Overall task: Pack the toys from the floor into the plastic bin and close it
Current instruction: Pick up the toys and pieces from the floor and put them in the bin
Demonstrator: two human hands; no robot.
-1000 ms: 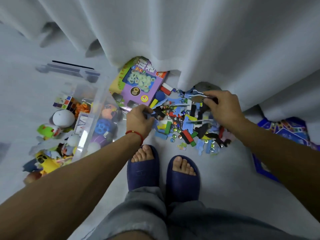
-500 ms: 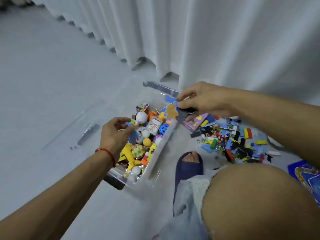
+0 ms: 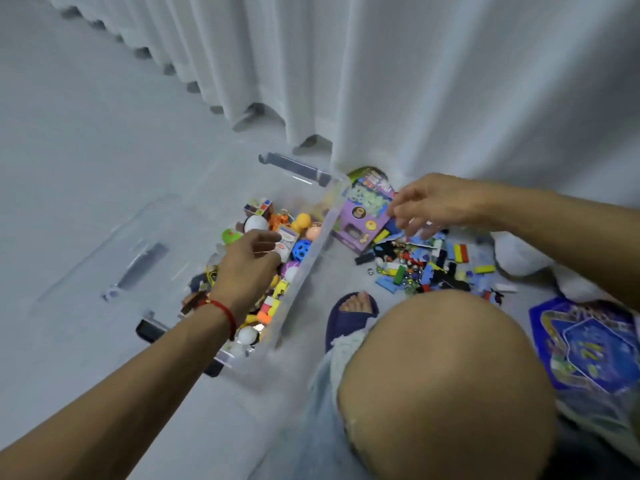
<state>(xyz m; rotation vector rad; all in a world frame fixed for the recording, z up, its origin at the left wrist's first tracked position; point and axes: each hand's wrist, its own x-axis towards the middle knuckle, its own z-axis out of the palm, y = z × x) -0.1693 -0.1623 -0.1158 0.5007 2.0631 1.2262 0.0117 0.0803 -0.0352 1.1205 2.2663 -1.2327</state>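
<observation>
A clear plastic bin [image 3: 304,251] stands on the floor, filled with several colourful toys. My left hand [image 3: 251,263], with a red string at the wrist, hovers over the toys inside the bin, fingers loosely curled and holding nothing I can see. My right hand [image 3: 433,206] is to the right of the bin, above a pile of small coloured pieces [image 3: 429,268], fingers relaxed and empty. A purple toy box [image 3: 363,220] lies on the floor between the bin and the pile.
The bin's clear lid [image 3: 138,258] lies flat on the floor to the left of the bin. A white curtain [image 3: 415,81] hangs behind. A blue game board [image 3: 588,344] lies at the right. My knee [image 3: 446,382] and slippered foot [image 3: 353,313] are in front.
Both hands carried pieces from the pile to the bin and let them go. My left hand now sits over the bin's toys; my right hand has moved back right toward the pile.
</observation>
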